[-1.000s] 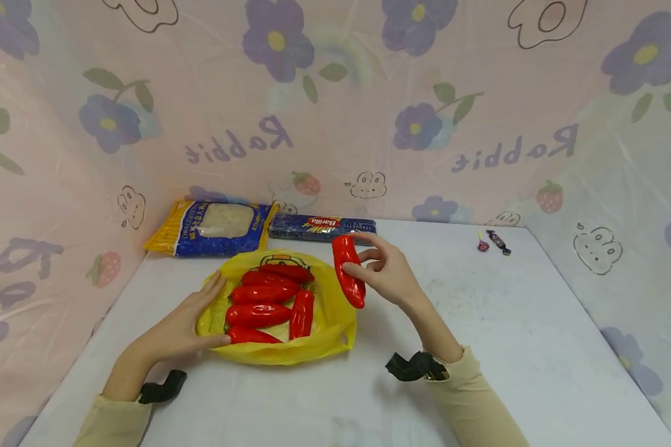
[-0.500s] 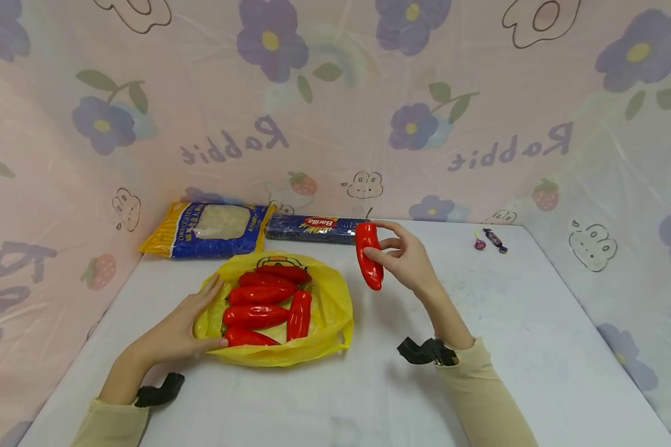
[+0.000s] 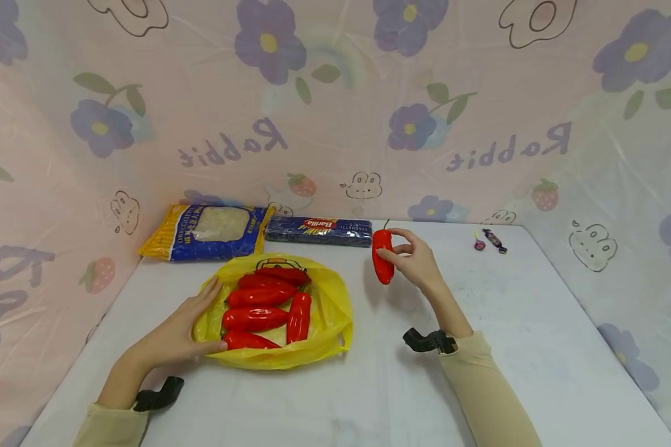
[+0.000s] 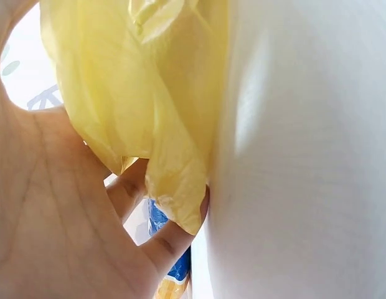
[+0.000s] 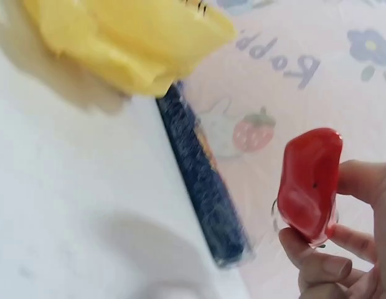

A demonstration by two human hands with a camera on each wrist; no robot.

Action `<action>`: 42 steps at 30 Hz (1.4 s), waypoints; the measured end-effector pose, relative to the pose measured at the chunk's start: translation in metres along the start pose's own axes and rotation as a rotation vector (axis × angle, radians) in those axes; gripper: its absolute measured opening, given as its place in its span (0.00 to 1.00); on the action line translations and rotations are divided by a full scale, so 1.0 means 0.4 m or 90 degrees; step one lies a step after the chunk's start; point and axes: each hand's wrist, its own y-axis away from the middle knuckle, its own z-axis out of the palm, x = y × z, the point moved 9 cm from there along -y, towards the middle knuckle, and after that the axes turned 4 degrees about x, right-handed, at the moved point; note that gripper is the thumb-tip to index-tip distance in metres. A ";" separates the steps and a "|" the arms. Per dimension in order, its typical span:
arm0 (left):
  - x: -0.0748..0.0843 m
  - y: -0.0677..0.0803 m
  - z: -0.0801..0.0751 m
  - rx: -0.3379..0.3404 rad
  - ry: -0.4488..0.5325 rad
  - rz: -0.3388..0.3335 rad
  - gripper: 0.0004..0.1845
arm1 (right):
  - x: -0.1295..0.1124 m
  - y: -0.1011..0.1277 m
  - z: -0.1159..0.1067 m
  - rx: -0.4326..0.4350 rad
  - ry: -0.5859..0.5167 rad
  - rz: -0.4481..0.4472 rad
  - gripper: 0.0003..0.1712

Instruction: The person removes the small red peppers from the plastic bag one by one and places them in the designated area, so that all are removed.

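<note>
In the head view, a yellow plastic bag (image 3: pixel 332 304) lies with its mouth spread, and several red chili peppers (image 3: pixel 255 319) rest in it. My left hand (image 3: pixel 168 329) lies along the bag's left side, thumb and fingers spread wide and touching its rim; the left wrist view shows the yellow plastic (image 4: pixel 118 81) against the fingers. To the right of the bag, my right hand (image 3: pixel 416 261) pinches another red chili pepper (image 3: pixel 383 261) between thumb and fingers, its green stem pointing up. The right wrist view shows this pepper (image 5: pixel 310 180) from its lower end.
Behind the bag lie a blue and yellow pasta bag (image 3: pixel 212 230) and a dark blue spaghetti pack (image 3: pixel 319 231). A lollipop (image 3: pixel 479 244) and a wrapped candy (image 3: pixel 494 241) sit at the back right of the white table (image 3: pixel 514 335). Patterned cloth (image 3: pixel 335 112) walls the back and sides.
My right hand has moved right, away from the bag, with the chili pepper, which now stands more upright. My left hand stays at the bag's rim.
</note>
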 end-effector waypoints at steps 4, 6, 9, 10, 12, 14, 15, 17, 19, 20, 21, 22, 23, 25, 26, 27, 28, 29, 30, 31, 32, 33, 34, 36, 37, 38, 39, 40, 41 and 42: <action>0.002 0.002 -0.006 0.002 -0.004 -0.003 0.63 | 0.066 -0.020 0.008 0.001 0.029 0.033 0.37; 0.002 0.003 -0.007 0.001 -0.007 -0.003 0.63 | 0.092 -0.026 0.012 -0.003 0.041 0.043 0.38; 0.000 0.003 -0.007 0.000 -0.008 -0.005 0.63 | 0.115 -0.033 0.017 -0.003 0.050 0.043 0.37; 0.000 0.002 -0.006 0.000 -0.008 -0.004 0.63 | 0.119 -0.035 0.019 -0.001 0.052 0.041 0.37; -0.001 0.003 -0.006 0.002 -0.008 -0.004 0.63 | 0.124 -0.039 0.022 0.002 0.055 0.034 0.36; -0.001 0.003 -0.006 0.002 -0.007 -0.006 0.64 | 0.128 -0.044 0.027 0.001 0.059 0.025 0.36; -0.001 0.004 -0.006 0.002 -0.007 -0.007 0.64 | 0.130 -0.046 0.031 -0.001 0.063 0.023 0.35; -0.002 0.005 -0.005 0.002 -0.009 -0.009 0.64 | 0.132 -0.048 0.037 -0.004 0.066 0.019 0.35; -0.002 0.006 -0.004 0.000 -0.009 -0.013 0.64 | 0.136 -0.049 0.041 -0.002 0.067 0.020 0.35; -0.003 0.006 -0.004 0.001 -0.009 -0.013 0.64 | 0.137 -0.048 0.042 0.000 0.067 0.022 0.35; -0.003 0.006 -0.004 0.001 -0.008 -0.014 0.64 | 0.139 -0.047 0.042 0.003 0.071 0.024 0.35; -0.003 0.006 -0.004 0.000 -0.008 -0.014 0.64 | 0.141 -0.046 0.042 0.006 0.073 0.027 0.35; -0.002 0.006 -0.003 0.000 -0.007 -0.014 0.64 | 0.143 -0.045 0.043 0.008 0.075 0.030 0.36; -0.001 0.006 -0.002 0.000 -0.006 -0.012 0.64 | 0.147 -0.043 0.044 0.011 0.078 0.037 0.36; 0.000 0.006 -0.002 0.000 -0.005 -0.011 0.64 | 0.149 -0.042 0.046 0.012 0.078 0.039 0.37; 0.000 0.006 -0.002 0.000 -0.006 -0.011 0.64 | 0.150 -0.041 0.047 0.010 0.081 0.039 0.37; 0.001 0.005 -0.003 0.000 -0.006 -0.011 0.64 | 0.151 -0.041 0.048 0.010 0.080 0.037 0.37; 0.001 0.005 -0.003 0.000 -0.007 -0.011 0.64 | 0.151 -0.040 0.049 0.010 0.078 0.034 0.38; 0.001 0.005 -0.004 0.000 -0.008 -0.013 0.65 | 0.150 -0.040 0.050 0.010 0.077 0.028 0.38; 0.001 0.004 -0.005 0.000 -0.009 -0.015 0.65 | 0.149 -0.040 0.052 0.010 0.075 0.023 0.38; 0.000 0.004 -0.005 -0.001 -0.009 -0.017 0.65 | 0.149 -0.039 0.053 0.009 0.074 0.017 0.38; 0.000 0.004 -0.006 -0.002 -0.010 -0.019 0.65 | 0.148 -0.039 0.053 0.009 0.074 0.010 0.37; 0.000 0.003 -0.006 -0.002 -0.010 -0.020 0.65 | 0.147 -0.039 0.054 0.010 0.071 0.005 0.37; 0.000 0.003 -0.005 -0.002 -0.009 -0.020 0.65 | 0.147 -0.038 0.055 0.012 0.068 -0.001 0.37; 0.000 0.003 -0.005 -0.002 -0.009 -0.019 0.65 | 0.148 -0.037 0.055 0.015 0.065 0.000 0.37; 0.000 0.003 -0.004 -0.002 -0.009 -0.017 0.65 | 0.149 -0.037 0.055 0.018 0.064 0.001 0.36; 0.001 0.003 -0.003 -0.001 -0.008 -0.015 0.65 | 0.150 -0.036 0.055 0.021 0.063 0.003 0.37; 0.001 0.004 -0.002 -0.001 -0.007 -0.013 0.65 | 0.152 -0.035 0.055 0.024 0.061 0.008 0.37; 0.001 0.004 -0.002 -0.001 -0.007 -0.012 0.65 | 0.153 -0.035 0.055 0.027 0.060 0.012 0.37; 0.001 0.004 -0.001 -0.001 -0.008 -0.012 0.65 | 0.155 -0.034 0.055 0.030 0.059 0.016 0.38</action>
